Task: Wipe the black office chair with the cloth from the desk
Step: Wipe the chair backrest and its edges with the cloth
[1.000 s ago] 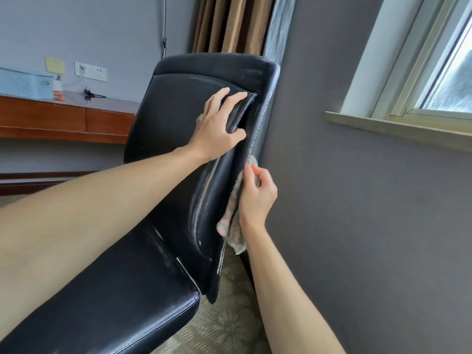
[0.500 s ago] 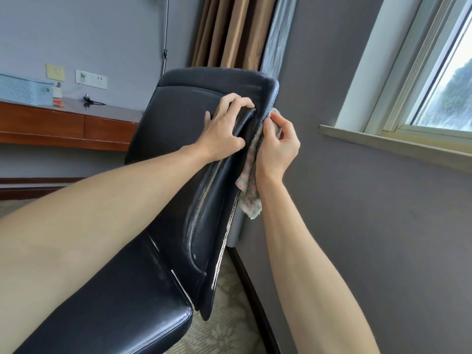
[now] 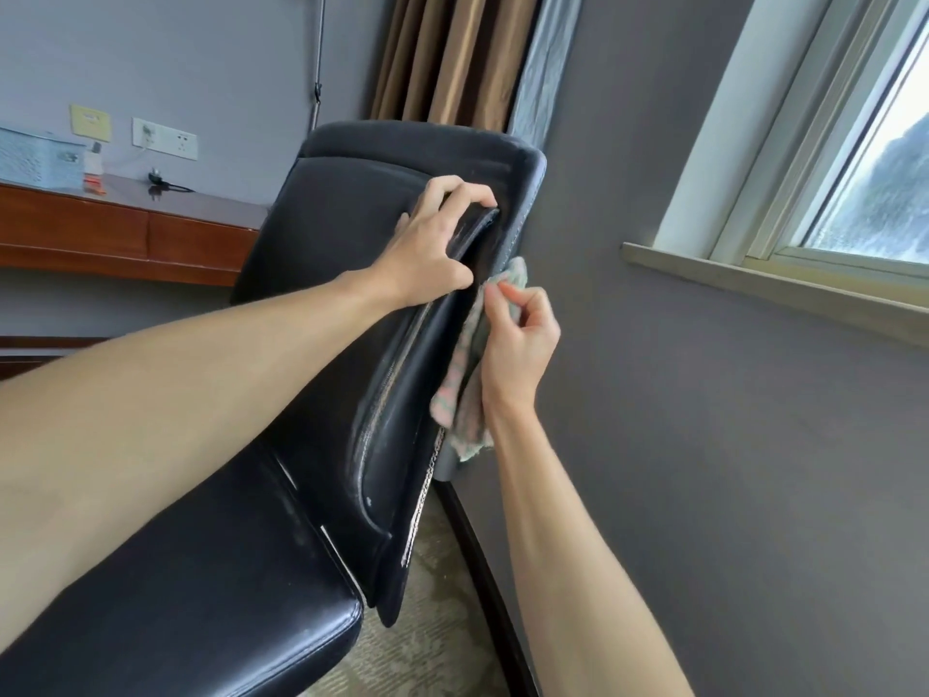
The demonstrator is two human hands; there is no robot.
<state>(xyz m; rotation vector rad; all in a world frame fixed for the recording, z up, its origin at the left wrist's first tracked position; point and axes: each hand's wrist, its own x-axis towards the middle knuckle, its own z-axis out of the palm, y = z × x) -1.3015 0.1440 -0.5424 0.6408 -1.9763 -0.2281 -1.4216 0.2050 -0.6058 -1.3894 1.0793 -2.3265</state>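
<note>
The black office chair fills the middle, its backrest turned edge-on toward me and its seat at the lower left. My left hand grips the front pad's right edge near the top, fingers curled over it. My right hand holds a pale pink-and-green cloth against the backrest's right side edge, about mid-height. The cloth hangs down below the hand, partly tucked behind the chair edge.
A grey wall stands close on the right, with a window sill above. Brown curtains hang behind the chair. A wooden desk at the left carries a blue basket and a plug.
My right hand rose with the cloth from mid-height to the top of the backrest edge, then came back down to mid-height. My left hand kept its grip on the pad.
</note>
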